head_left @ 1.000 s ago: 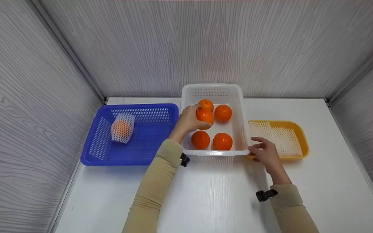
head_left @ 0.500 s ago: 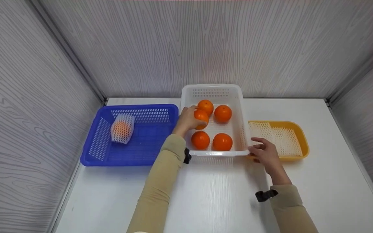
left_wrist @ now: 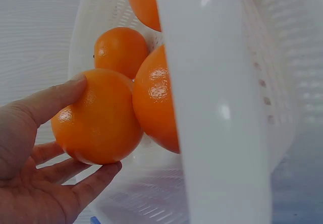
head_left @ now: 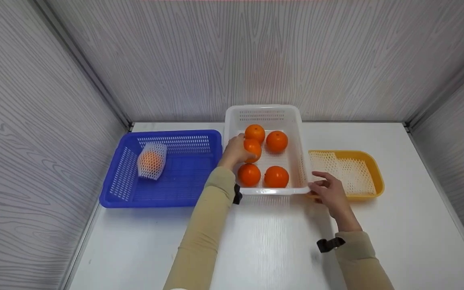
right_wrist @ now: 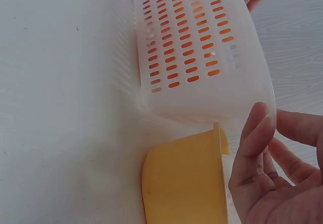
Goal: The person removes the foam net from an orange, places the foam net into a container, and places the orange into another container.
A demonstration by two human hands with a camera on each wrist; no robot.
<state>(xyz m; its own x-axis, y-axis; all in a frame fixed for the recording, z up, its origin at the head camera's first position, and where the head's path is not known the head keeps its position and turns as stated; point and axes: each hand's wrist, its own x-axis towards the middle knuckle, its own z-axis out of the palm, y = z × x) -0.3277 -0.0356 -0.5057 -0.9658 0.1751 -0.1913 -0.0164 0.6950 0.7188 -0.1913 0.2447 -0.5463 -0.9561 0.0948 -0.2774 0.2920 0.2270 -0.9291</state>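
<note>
Inside the white basket (head_left: 302,161), my left hand (head_left: 236,152) holds a round orange (left_wrist: 101,118), thumb on one side and fingers round the other. In the left wrist view this fruit overlaps a neighbouring orange (left_wrist: 156,100), and the basket rim covers part of the scene. Several more oranges lie in the basket, two near its front and two towards the back. At the front right corner of the basket, my right hand (head_left: 329,192) pinches the rim between thumb and fingers, as the right wrist view (right_wrist: 277,168) shows.
Left of the white basket stands a blue basket (head_left: 175,169) with one fruit in a white foam net (head_left: 151,161). On the right, a yellow basket (head_left: 378,181) holds white foam nets (head_left: 355,175). Wood-grain panels (head_left: 264,60) rise behind and at both sides of the white table (head_left: 272,241).
My left hand, holding the orange, has shifted slightly left and down within the white basket, while its forearm swung right. My right hand stays at the basket corner.
</note>
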